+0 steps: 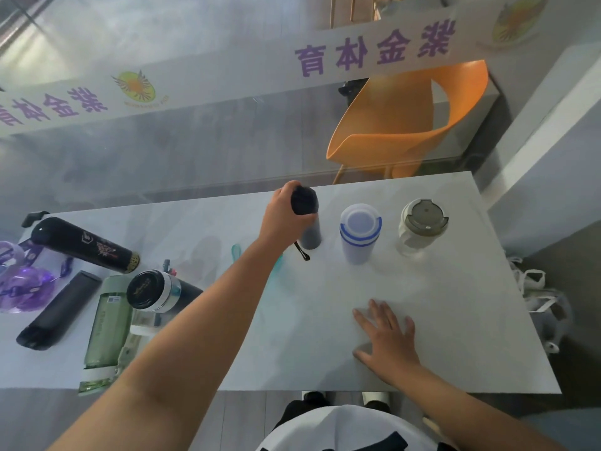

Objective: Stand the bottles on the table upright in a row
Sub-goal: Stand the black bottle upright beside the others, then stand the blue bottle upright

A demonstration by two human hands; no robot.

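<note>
My left hand (284, 216) grips the black cap of a grey bottle (310, 234) that stands upright at the back of the white table (455, 336). To its right stand a white bottle with blue rings (359, 232) and a clear jar with a grey lid (421, 227), forming a row. My right hand (387, 338) lies flat and open on the table near the front edge. On the left lie a long black flask (84, 244), a black matte bottle (58, 309), a green bottle (109, 330) and a black-lidded bottle (156, 289).
A purple bottle (22, 284) with a strap lies at the far left edge. An orange chair (406, 115) stands behind glass beyond the table. A white bag (540, 297) hangs off the table's right side. A teal loop (237, 252) shows beside my left forearm.
</note>
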